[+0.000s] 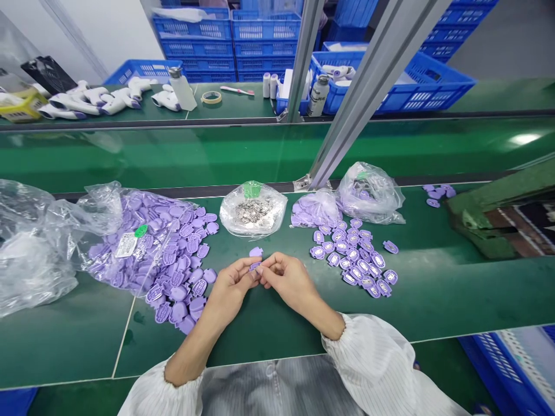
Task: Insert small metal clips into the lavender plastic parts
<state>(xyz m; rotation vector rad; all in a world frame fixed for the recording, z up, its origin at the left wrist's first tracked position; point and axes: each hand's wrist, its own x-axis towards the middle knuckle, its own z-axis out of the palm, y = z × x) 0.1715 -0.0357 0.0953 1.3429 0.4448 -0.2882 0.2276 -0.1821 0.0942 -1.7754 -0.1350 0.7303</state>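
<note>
While my left hand (229,287) and right hand (289,281) meet above the green counter (277,329), the fingers (263,263) of both come together on a small purple plastic piece (255,266), pinching it so that only a sliver shows. Its long axis seems to slant up toward my right. A second purple piece (256,252) lies loose on the counter just beyond my fingertips, directly ahead of the pinch and not touching it. My right fingers look slightly nearer to it than my left.

Taking the clear bag of silver metal parts (252,210) as my landmark, it sits straight ahead of my hands. To its left spreads a large bag of purple pieces (143,242), with loose ones spilling out near my left hand. To its right are a smaller bag of purple pieces (316,209) and a second clear bag (370,193), with a loose cluster of purple pieces (353,254) in front of them.

Beyond the landmark stands a glass partition (173,156) with an aluminium post (373,92). Behind it, a far counter (234,110) carries white plastic devices (73,98), a roll of tape (211,97) and blue crates (229,40).
</note>
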